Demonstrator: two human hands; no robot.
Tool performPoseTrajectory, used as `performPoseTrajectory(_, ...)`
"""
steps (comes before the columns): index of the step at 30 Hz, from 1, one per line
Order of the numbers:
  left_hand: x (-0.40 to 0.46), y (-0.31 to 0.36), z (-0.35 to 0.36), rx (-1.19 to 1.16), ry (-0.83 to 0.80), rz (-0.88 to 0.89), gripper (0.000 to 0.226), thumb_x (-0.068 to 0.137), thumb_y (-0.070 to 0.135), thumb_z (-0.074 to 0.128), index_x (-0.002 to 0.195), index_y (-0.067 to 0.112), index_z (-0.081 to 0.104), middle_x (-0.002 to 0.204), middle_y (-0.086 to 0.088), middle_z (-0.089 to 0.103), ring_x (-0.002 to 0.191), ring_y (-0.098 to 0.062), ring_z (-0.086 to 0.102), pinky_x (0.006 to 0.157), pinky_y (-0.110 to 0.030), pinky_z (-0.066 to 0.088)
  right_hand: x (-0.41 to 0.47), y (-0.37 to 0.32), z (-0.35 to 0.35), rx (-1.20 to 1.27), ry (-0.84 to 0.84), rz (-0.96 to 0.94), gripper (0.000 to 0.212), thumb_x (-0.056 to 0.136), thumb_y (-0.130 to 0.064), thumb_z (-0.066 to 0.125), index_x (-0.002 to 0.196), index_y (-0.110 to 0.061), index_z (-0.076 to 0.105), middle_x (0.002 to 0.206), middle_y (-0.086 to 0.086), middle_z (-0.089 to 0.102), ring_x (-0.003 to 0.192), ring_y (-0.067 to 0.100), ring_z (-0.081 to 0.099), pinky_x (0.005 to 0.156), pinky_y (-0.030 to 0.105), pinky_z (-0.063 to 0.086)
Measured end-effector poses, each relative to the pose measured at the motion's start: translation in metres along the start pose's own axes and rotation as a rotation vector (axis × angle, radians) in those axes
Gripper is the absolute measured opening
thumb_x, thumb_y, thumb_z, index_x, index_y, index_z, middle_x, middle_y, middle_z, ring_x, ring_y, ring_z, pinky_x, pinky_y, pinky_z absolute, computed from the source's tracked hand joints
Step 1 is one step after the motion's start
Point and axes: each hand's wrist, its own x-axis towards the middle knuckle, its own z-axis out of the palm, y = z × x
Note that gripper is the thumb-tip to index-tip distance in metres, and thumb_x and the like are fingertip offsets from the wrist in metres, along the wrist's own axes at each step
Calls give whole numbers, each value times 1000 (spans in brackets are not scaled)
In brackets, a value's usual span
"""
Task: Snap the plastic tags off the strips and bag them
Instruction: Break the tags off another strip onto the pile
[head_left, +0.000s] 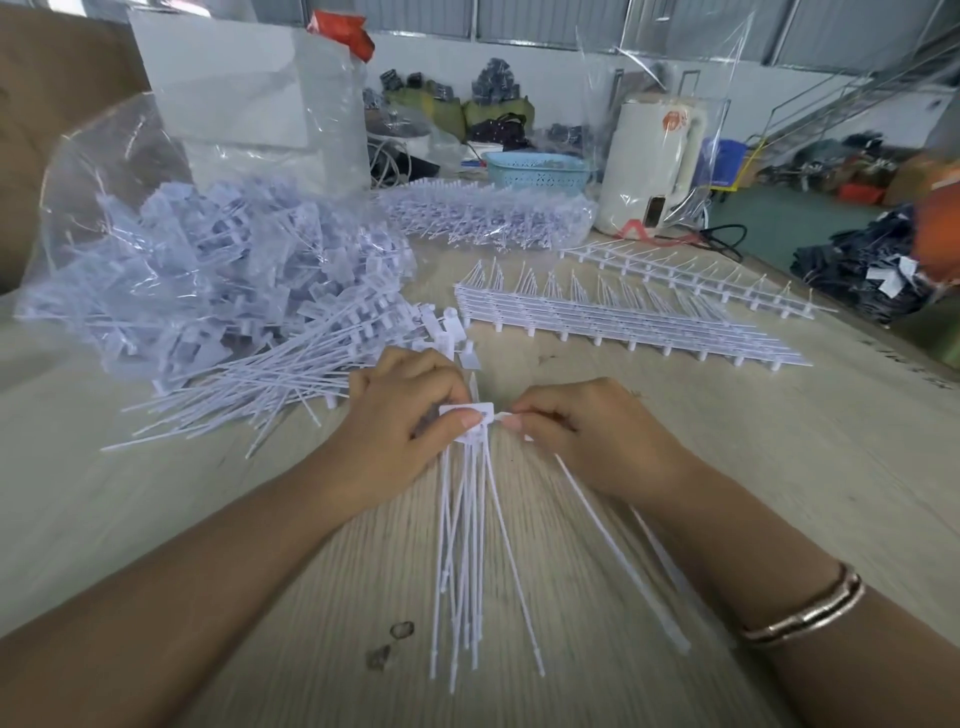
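Note:
My left hand (402, 415) grips a bunch of white plastic tags (467, 545) by their square heads, with the long thin tails fanning toward me over the table. My right hand (576, 431) pinches a white strip (623, 561) beside those heads; its length runs back under my right wrist. A stack of whole strips (623, 317) lies ahead on the right, with a single strip (691, 275) behind it. Loose snapped tags (270, 384) spill from a clear bag (171, 260) full of tags at the left.
Another clear bag of strips (493, 215) lies further back, with a blue basket (535, 169) and a white appliance (660, 161) behind it. A tall plastic-wrapped white stack (249, 98) stands at the back left. The table edge (883, 343) runs along the right.

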Motion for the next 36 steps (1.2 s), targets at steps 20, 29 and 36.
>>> performPoseTrajectory(20,5,-3,-7,-23,77,-7,47,83,51,33,87,21,69,91,13,58,97,-19,50,89,-53,34,2,-11,2,225,117,-119,27,73,-25,76,88,-19,55,81,0,60,74,18,56,67,40,47)
performPoseTrajectory(29,2,1,-5,-151,-41,-88,28,78,52,49,73,27,61,90,22,55,103,-13,43,99,-51,29,-3,-6,-5,407,5,-93,22,79,-14,74,90,-19,55,82,-2,58,73,14,54,71,30,48)
performPoseTrajectory(36,2,-2,-2,-79,-2,-17,41,80,57,59,80,17,66,93,25,53,103,-12,41,97,-38,25,1,1,-1,209,102,-68,9,83,-28,69,80,-20,69,70,-3,67,63,14,59,65,31,48)
